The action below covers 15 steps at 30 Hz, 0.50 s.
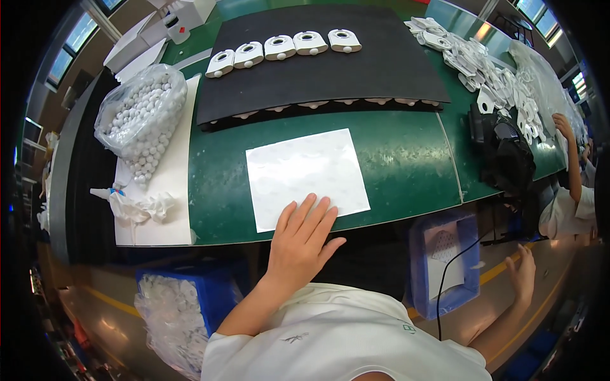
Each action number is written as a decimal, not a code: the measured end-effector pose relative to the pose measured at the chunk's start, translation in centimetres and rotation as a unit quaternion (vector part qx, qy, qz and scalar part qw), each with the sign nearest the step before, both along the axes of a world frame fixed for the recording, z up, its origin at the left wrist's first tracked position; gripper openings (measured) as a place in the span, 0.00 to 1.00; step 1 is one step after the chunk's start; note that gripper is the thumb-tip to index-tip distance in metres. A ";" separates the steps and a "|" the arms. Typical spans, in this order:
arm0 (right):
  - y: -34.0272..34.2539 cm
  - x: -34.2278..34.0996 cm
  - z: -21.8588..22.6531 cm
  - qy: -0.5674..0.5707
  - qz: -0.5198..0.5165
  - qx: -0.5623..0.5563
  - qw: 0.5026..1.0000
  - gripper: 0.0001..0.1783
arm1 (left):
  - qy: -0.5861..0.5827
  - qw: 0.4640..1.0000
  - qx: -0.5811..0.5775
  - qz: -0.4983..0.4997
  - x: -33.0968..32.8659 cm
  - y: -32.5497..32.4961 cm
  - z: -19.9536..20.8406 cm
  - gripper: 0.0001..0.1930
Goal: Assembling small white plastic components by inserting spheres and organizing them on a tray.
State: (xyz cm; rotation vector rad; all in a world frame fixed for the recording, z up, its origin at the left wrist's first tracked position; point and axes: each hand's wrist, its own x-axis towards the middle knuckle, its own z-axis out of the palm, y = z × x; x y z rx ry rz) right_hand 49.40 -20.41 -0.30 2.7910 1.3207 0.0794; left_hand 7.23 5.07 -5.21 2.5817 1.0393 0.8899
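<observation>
- White shirt [343, 336] sits just behind the person's left hand [300, 242].
- That hand rests splayed on a white sheet [306, 170].
- Right hand [523, 273] hangs released, well apart.

Assembly workshop: green workbench [406, 146], heaped white parts [488, 75], bagged balls [147, 124], yellow floor lines [113, 301].

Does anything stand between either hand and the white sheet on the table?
Nothing visible blocks the left hand: its fingers lie over the near edge of the white sheet. Between the right hand and the sheet, this view shows a black cable and a blue bin, the bin apparently lower than the table.
</observation>
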 end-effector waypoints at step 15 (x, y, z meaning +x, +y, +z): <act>23.9 -19.2 -1.0 0.359 0.489 0.186 0.773 0.14 | -0.502 0.617 -0.606 0.001 -2.4 -6.6 -4.9 0.29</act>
